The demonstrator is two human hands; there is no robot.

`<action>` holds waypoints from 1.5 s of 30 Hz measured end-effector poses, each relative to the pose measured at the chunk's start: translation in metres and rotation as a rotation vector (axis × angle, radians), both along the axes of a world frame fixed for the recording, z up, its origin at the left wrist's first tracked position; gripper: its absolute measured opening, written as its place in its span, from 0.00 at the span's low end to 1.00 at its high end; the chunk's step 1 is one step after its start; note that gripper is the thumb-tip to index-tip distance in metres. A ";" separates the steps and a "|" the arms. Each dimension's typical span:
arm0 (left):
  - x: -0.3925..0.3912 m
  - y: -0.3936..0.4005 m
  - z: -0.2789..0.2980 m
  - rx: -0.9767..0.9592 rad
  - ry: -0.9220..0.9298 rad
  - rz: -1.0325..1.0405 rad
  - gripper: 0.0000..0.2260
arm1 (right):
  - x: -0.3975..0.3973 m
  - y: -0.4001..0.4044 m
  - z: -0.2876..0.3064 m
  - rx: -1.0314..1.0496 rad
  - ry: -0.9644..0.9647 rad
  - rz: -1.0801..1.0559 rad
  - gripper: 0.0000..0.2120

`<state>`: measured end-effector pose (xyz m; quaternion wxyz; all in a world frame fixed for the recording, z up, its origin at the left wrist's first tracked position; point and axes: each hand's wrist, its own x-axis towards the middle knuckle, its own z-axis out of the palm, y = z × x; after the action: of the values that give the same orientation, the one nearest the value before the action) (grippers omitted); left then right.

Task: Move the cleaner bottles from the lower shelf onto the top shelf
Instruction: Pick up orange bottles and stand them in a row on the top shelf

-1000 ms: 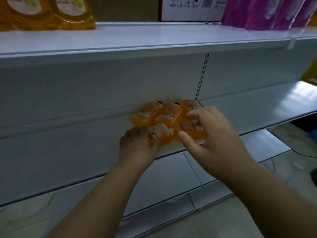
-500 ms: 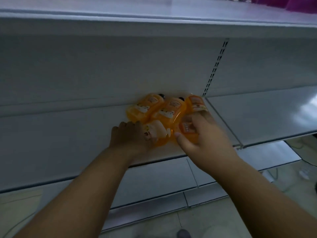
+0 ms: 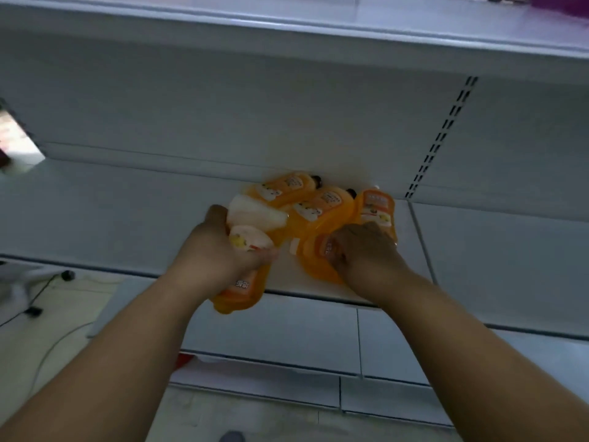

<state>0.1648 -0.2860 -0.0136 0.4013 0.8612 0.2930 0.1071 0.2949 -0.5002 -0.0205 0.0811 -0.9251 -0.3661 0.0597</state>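
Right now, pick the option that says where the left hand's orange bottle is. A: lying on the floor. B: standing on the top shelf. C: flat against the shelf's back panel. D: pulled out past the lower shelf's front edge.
D: the left hand grips an orange bottle whose lower end hangs past the front edge of the lower shelf, while the other bottles lie further back on it.

Left hand (image 3: 212, 250) gripping, right hand (image 3: 366, 250) gripping
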 end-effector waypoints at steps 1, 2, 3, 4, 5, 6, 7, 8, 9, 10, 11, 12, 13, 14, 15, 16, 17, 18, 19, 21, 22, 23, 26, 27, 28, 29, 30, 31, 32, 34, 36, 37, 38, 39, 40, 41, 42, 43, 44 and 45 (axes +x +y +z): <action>-0.004 -0.005 -0.002 -0.105 -0.054 0.046 0.37 | 0.002 0.001 0.001 -0.025 0.014 0.026 0.18; -0.009 -0.011 -0.005 -0.212 -0.107 0.090 0.35 | 0.003 0.001 0.003 -0.052 0.021 0.047 0.20; -0.013 -0.017 -0.007 -0.317 -0.155 0.115 0.35 | 0.004 0.002 0.005 -0.078 0.019 0.059 0.23; -0.018 -0.023 -0.009 -0.421 -0.200 0.127 0.36 | 0.006 0.004 0.007 -0.106 0.009 0.063 0.26; -0.023 -0.029 -0.011 -0.519 -0.239 0.139 0.36 | 0.008 0.006 0.009 -0.140 0.001 0.060 0.29; -0.027 -0.033 -0.013 -0.602 -0.274 0.157 0.35 | 0.009 0.008 0.011 -0.175 0.001 0.057 0.32; -0.031 -0.037 -0.014 -0.656 -0.305 0.177 0.30 | 0.011 0.010 0.012 -0.202 0.005 0.056 0.34; -0.035 -0.040 -0.014 -0.676 -0.328 0.188 0.25 | 0.013 0.011 0.012 -0.215 0.015 0.056 0.35; -0.039 -0.042 -0.014 -0.664 -0.346 0.189 0.21 | 0.014 0.012 0.012 -0.214 0.033 0.054 0.36; -0.043 -0.044 -0.014 -0.633 -0.361 0.183 0.19 | 0.014 0.012 0.012 -0.197 0.066 0.049 0.37; -0.048 -0.045 -0.013 -0.602 -0.375 0.176 0.18 | 0.014 0.011 0.011 -0.172 0.113 0.044 0.39; -0.052 -0.046 -0.012 -0.589 -0.392 0.175 0.19 | 0.012 0.010 0.009 -0.141 0.160 0.043 0.41; -0.056 -0.046 -0.011 -0.591 -0.415 0.181 0.21 | 0.009 0.009 0.009 -0.113 0.182 0.044 0.42; -0.060 -0.045 -0.009 -0.596 -0.440 0.188 0.23 | 0.005 0.009 0.008 -0.085 0.173 0.047 0.42; -0.063 -0.043 -0.007 -0.593 -0.464 0.191 0.25 | 0.000 0.009 0.008 -0.049 0.148 0.048 0.42; -0.066 -0.041 -0.004 -0.586 -0.490 0.189 0.27 | -0.005 0.010 0.008 0.002 0.124 0.044 0.42; -0.070 -0.038 -0.002 -0.587 -0.520 0.185 0.28 | -0.012 0.011 0.009 0.068 0.117 0.032 0.42; -0.074 -0.034 0.002 -0.603 -0.552 0.190 0.30 | -0.018 0.013 0.011 0.146 0.131 0.012 0.41; -0.079 -0.029 0.004 -0.632 -0.586 0.204 0.31 | -0.026 0.015 0.014 0.229 0.162 -0.009 0.40; -0.092 -0.016 0.009 -0.706 -0.673 0.226 0.28 | -0.042 0.021 0.020 0.400 0.250 -0.030 0.35; -0.100 -0.008 0.010 -0.746 -0.717 0.226 0.23 | -0.051 0.025 0.024 0.478 0.297 -0.039 0.31; -0.111 0.002 0.012 -0.791 -0.751 0.223 0.17 | -0.062 0.030 0.027 0.543 0.351 -0.057 0.28; -0.155 0.038 0.016 -0.911 -0.837 0.218 0.13 | -0.099 0.051 0.034 0.726 0.520 -0.115 0.25; -0.171 0.050 0.019 -0.940 -0.865 0.213 0.16 | -0.114 0.062 0.037 0.778 0.553 -0.130 0.24; -0.188 0.061 0.021 -0.966 -0.887 0.218 0.18 | -0.130 0.073 0.039 0.820 0.576 -0.140 0.24; -0.205 0.071 0.024 -0.994 -0.907 0.229 0.20 | -0.147 0.085 0.042 0.854 0.591 -0.142 0.24; -0.222 0.081 0.027 -1.025 -0.930 0.243 0.21 | -0.164 0.098 0.044 0.885 0.603 -0.133 0.23; -0.238 0.090 0.031 -1.050 -0.952 0.253 0.20 | -0.181 0.111 0.048 0.919 0.618 -0.117 0.21; -0.254 0.098 0.034 -1.067 -0.969 0.259 0.17 | -0.198 0.124 0.052 0.953 0.638 -0.096 0.20; -0.282 0.113 0.047 -1.087 -0.999 0.264 0.11 | -0.230 0.149 0.065 1.019 0.676 -0.047 0.20; -0.303 0.126 0.065 -1.095 -1.031 0.293 0.06 | -0.255 0.169 0.085 1.080 0.693 -0.008 0.24; -0.310 0.132 0.076 -1.107 -1.048 0.314 0.06 | -0.266 0.178 0.098 1.100 0.689 0.006 0.26; -0.315 0.139 0.089 -1.125 -1.068 0.322 0.08 | -0.275 0.186 0.112 1.116 0.678 0.024 0.28; -0.317 0.146 0.101 -1.148 -1.089 0.321 0.12 | -0.281 0.194 0.126 1.134 0.665 0.045 0.29; -0.318 0.153 0.114 -1.174 -1.114 0.312 0.16 | -0.286 0.201 0.141 1.159 0.654 0.065 0.29; -0.317 0.159 0.127 -1.196 -1.144 0.293 0.18 | -0.291 0.207 0.156 1.185 0.642 0.088 0.30; -0.316 0.163 0.142 -1.212 -1.174 0.258 0.19 | -0.295 0.214 0.171 1.212 0.629 0.105 0.31; -0.315 0.167 0.154 -1.220 -1.195 0.216 0.20 | -0.298 0.220 0.186 1.237 0.610 0.114 0.31; -0.312 0.171 0.167 -1.220 -1.212 0.175 0.21 | -0.300 0.226 0.202 1.254 0.579 0.125 0.32; -0.308 0.172 0.176 -1.213 -1.217 0.161 0.23 | -0.301 0.230 0.215 1.263 0.556 0.129 0.32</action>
<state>-0.1434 -0.1138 0.1625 0.8703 0.2675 0.0938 0.4028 -0.0059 -0.2703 0.1941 0.6912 -0.6275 -0.3507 0.0746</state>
